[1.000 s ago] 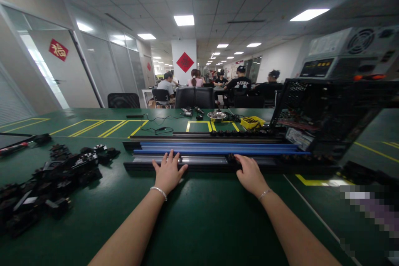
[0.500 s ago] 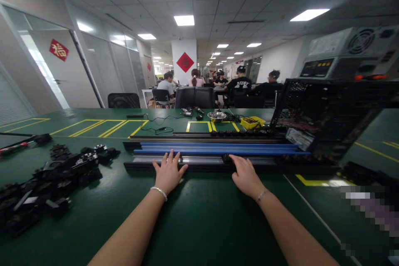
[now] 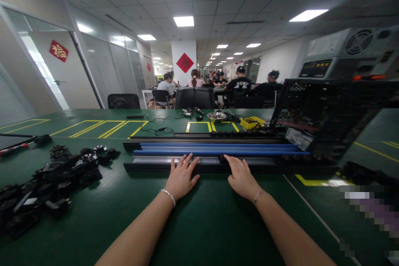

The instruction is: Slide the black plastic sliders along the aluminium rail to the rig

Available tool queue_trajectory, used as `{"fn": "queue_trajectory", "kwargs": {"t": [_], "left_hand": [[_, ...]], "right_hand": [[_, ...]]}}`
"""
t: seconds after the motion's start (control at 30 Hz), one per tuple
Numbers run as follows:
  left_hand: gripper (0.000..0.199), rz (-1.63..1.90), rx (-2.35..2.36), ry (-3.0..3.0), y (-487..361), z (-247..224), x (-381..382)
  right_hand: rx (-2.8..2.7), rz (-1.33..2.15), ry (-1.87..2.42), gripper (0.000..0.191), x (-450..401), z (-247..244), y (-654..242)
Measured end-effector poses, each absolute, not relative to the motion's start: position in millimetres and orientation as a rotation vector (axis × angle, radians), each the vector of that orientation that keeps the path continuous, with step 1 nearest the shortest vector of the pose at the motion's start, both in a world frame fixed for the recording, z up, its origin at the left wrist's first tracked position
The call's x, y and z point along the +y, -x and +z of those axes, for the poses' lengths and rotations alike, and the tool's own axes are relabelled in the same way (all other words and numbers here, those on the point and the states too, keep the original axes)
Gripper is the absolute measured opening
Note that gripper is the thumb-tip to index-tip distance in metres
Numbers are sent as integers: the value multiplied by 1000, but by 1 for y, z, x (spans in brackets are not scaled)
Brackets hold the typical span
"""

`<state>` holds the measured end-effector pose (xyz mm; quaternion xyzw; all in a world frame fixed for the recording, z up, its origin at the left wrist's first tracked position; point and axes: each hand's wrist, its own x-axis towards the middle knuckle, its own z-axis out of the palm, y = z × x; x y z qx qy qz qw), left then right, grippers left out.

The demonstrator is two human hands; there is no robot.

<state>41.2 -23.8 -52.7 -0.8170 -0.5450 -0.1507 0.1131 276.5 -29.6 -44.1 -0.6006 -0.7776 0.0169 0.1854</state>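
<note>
On the green table in front of me lies a long black rail (image 3: 162,167) with a shiny grey channel along its top. My left hand (image 3: 182,176) rests on the channel's left half, palm down, fingers spread and holding nothing. Toward the middle, a small black part (image 3: 222,158) sits in the channel. The index fingertip of my right hand (image 3: 242,176) touches its right side, with the fingers stretched out and the thumb apart. Just behind, a blue rail (image 3: 215,148) runs parallel. Several dark parts (image 3: 311,158) sit on the black rail's right end.
A heap of black parts (image 3: 68,172) covers the table's left side. An open computer case (image 3: 336,116) stands at right behind the rails. Farther back are a metal bowl (image 3: 216,116), a yellow basket (image 3: 252,123) and cables. Several people sit at tables beyond.
My left hand has slid right along the rail, closer to my right hand. My right hand and the small black part have shifted slightly left.
</note>
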Motion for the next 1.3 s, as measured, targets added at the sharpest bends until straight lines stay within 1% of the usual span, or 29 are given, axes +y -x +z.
{"fn": "queue_trajectory", "kwargs": {"t": [0.2, 0.47, 0.7, 0.83, 0.93, 1.1, 1.3], "left_hand": [[54, -446, -1450, 2528, -66, -54, -29], [65, -399, -1579, 2506, -88, -48, -31], [62, -470, -1552, 2553, -117, -50, -32], [68, -460, -1659, 2519, -128, -49, -30], [71, -426, -1715, 2518, -132, -48, -26], [73, -378, -1804, 2509, -139, -47, -18], [66, -370, -1814, 2481, -144, -48, -15]], "right_hand": [[-2190, 15, 1703, 74, -29, -47, -271], [-2215, -12, 1699, 77, -27, -51, -267], [-2248, -1, 1669, 75, -26, -51, -272], [-2253, -130, 1656, 75, -24, -57, -277], [-2151, -246, 1771, 71, -21, -61, -283], [-2104, -259, 1859, 64, -18, -62, -288], [-2119, -246, 1836, 62, -19, -61, -290]]}}
